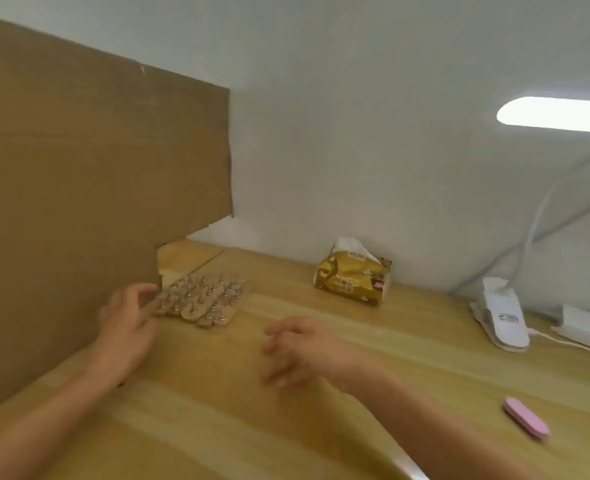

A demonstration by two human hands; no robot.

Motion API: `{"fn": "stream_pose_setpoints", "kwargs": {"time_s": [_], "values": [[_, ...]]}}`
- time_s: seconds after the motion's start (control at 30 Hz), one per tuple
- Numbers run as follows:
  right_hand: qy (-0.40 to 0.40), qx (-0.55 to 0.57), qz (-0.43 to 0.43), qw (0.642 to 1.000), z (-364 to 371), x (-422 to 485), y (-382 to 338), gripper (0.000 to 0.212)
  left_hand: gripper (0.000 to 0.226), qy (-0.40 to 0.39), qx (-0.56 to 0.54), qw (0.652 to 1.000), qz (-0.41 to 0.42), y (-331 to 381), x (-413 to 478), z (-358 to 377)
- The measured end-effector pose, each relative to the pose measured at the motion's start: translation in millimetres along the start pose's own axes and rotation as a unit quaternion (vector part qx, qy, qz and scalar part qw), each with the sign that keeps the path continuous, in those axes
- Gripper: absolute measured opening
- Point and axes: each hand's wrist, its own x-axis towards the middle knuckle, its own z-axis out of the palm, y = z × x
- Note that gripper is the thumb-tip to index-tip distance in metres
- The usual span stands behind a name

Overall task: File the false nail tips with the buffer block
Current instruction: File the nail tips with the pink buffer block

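Observation:
A wooden board of false nail tips (pixel 203 301) on small stands lies on the wooden desk (pixel 217 403), near the cardboard panel. My left hand (pixel 127 320) reaches to the board's left edge, and its fingertips touch or pinch it; blur hides which. My right hand (pixel 295 348) hovers over the desk to the right of the board, fingers loosely curled, holding nothing. The pink buffer block (pixel 525 418) lies flat on the desk at the far right, well away from both hands.
A tall cardboard panel (pixel 96 185) stands along the left. A yellow tissue pack (pixel 354 277) sits at the back by the wall. A white clip lamp (pixel 499 315), its lit head (pixel 556 114) and a power strip (pixel 588 329) occupy the right side.

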Motion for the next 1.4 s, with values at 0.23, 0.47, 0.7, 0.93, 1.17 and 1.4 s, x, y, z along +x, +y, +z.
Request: {"fn": "stream_pose_setpoints", "kwargs": {"time_s": [0.23,0.47,0.7,0.93,1.17,1.4], "values": [[0.098,0.181,0.016,0.978,34,65,-19,0.055,0.06,-0.1,0.032,0.99,-0.09,-15,34,3],[0.081,0.227,0.025,0.97,40,72,-25,0.022,0.048,-0.099,-0.009,0.987,-0.126,-8,57,18],[0.055,0.29,0.038,0.955,17,33,-13,0.017,0.046,-0.121,-0.061,0.984,-0.113,5,60,33],[0.099,0.39,0.049,0.914,-10,-43,21,0.032,0.056,-0.27,-0.081,0.959,0.001,64,59,85],[0.12,0.471,0.002,0.874,0,-75,24,0.054,0.054,-0.375,-0.114,0.918,0.058,112,71,125],[0.106,0.485,-0.014,0.868,13,-52,16,0.055,0.046,-0.249,-0.235,0.938,-0.045,97,81,123]]}}
